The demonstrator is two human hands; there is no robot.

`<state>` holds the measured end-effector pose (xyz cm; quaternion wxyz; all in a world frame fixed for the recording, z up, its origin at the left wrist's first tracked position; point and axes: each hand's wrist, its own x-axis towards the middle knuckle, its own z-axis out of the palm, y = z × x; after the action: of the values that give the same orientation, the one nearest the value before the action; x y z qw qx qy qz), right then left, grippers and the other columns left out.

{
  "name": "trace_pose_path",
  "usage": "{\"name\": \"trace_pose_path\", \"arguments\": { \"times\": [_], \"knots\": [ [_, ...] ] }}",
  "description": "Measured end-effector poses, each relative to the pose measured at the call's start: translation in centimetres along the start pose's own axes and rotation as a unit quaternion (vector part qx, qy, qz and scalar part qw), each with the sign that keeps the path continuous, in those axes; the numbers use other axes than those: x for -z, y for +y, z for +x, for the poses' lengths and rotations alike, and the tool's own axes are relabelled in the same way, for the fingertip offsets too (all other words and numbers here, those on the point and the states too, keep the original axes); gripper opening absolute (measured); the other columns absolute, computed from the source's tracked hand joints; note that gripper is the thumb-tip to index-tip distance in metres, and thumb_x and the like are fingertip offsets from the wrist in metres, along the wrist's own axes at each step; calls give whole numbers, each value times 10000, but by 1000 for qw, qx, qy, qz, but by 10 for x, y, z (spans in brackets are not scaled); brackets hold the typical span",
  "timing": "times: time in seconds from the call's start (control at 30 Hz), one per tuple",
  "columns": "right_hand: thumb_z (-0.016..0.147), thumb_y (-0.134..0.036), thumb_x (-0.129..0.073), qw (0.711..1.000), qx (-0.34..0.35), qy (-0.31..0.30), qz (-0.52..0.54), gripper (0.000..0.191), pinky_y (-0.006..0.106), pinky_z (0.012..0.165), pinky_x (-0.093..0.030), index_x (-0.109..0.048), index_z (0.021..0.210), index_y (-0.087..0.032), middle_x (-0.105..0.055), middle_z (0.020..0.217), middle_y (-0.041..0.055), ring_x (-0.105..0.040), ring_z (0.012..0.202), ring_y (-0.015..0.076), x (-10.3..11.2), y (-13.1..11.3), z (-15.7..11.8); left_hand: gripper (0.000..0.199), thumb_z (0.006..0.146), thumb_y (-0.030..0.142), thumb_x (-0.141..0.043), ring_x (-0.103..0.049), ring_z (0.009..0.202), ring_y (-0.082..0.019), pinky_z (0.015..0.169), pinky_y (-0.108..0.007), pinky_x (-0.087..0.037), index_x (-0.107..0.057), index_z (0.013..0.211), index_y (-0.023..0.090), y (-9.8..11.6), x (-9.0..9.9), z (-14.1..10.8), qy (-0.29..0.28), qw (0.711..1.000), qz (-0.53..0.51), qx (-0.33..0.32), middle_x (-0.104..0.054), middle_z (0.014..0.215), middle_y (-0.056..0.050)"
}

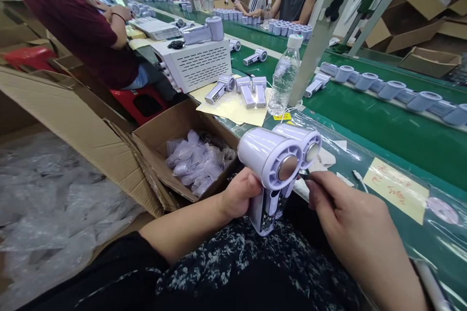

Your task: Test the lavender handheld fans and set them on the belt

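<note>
My left hand [241,193] is wrapped round the handle of a lilac handheld fan [268,155], held upright over my lap. Its round head has a metal disc facing right, and the handle's open side shows circuit parts. Right behind it, touching, is a second lilac fan [301,137] of the same kind; how it is supported is partly hidden. My right hand [339,204] pinches a thin dark tool [305,176], whose tip reaches the fan heads from the right.
An open carton [160,129] of bagged parts stands left of my hands. On the bench are a plastic bottle [284,77], several fans on yellow paper [255,115] and a white metal box [207,63]. A green conveyor [350,107] carries more fans. People sit beyond and at left.
</note>
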<state>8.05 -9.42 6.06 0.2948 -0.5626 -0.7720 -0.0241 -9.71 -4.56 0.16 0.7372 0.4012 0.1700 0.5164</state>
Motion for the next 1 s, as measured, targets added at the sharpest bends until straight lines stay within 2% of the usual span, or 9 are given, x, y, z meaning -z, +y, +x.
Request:
{"name": "trace_pose_path", "arguments": {
  "times": [0.13, 0.23, 0.33, 0.4, 0.5, 0.6, 0.67, 0.83, 1.0],
  "knots": [
    [1005, -276, -474, 990, -25, -91, 102, 324, 270, 399, -340, -575, 699, -239, -620, 516, -32, -539, 359, 142, 8, 9, 4, 623, 676, 749, -792, -638, 642, -195, 605, -295, -513, -757, 833, 147, -1, 5, -3, -37, 998, 9, 56, -707, 725, -69],
    [1001, -295, -512, 954, -107, -142, 241, 322, 228, 407, -389, -593, 696, -229, -627, 528, -44, -541, 360, 111, 7, 9, 5, 658, 690, 803, -735, -672, 674, -219, 645, -325, -549, -717, 768, 151, 0, 7, -1, -56, 996, -33, 63, -670, 698, -54],
    [1006, -352, -532, 908, -189, -143, 347, 321, 202, 409, -418, -615, 729, -213, -635, 562, -32, -558, 375, 98, 1, 5, 4, 649, 721, 805, -707, -688, 688, -216, 639, -314, -565, -699, 770, 157, 1, 8, 3, -55, 995, -66, 56, -630, 678, -29],
    [997, -378, -552, 886, -214, -139, 388, 315, 197, 400, -413, -629, 747, -202, -634, 574, -21, -555, 380, 97, -3, 4, 2, 651, 722, 805, -708, -687, 671, -207, 612, -298, -564, -688, 778, 157, 1, 8, 4, -54, 994, -73, 60, -617, 673, -21],
    [987, -393, -578, 868, -226, -143, 419, 315, 194, 399, -407, -635, 754, -189, -627, 570, -12, -541, 378, 94, -8, 5, -1, 658, 704, 807, -722, -681, 627, -197, 581, -284, -554, -663, 763, 155, 1, 7, 4, -46, 994, -67, 68, -609, 655, -19],
    [992, -400, -581, 856, -224, -136, 445, 315, 197, 400, -409, -635, 766, -187, -620, 568, -14, -542, 382, 97, -10, 6, -4, 705, 693, 857, -680, -692, 621, -212, 573, -290, -550, -635, 723, 154, -1, 5, 4, -62, 991, -64, 97, -632, 663, -42],
    [1004, -387, -570, 866, -214, -117, 437, 302, 202, 408, -418, -635, 783, -193, -619, 576, -19, -553, 394, 101, -12, 5, -7, 714, 715, 870, -643, -701, 645, -213, 582, -285, -550, -631, 730, 156, -3, 5, 4, -66, 989, -78, 102, -648, 685, -48],
    [1029, -266, -531, 948, -124, -31, 292, 240, 224, 487, -446, -622, 814, -215, -637, 624, -34, -601, 475, 106, -20, 3, -11, 652, 779, 820, -634, -699, 695, -198, 634, -281, -565, -629, 803, 168, -11, 8, 5, -50, 988, -118, 89, -645, 715, -31],
    [999, -169, -555, 972, -20, 25, 235, 140, 222, 538, -491, -657, 920, -225, -698, 695, -30, -650, 541, 111, -27, 8, -12, 586, 801, 752, -678, -688, 714, -192, 756, -320, -590, -664, 917, 178, -14, 14, 6, -16, 987, -149, 58, -643, 740, -9]
  ]
}}
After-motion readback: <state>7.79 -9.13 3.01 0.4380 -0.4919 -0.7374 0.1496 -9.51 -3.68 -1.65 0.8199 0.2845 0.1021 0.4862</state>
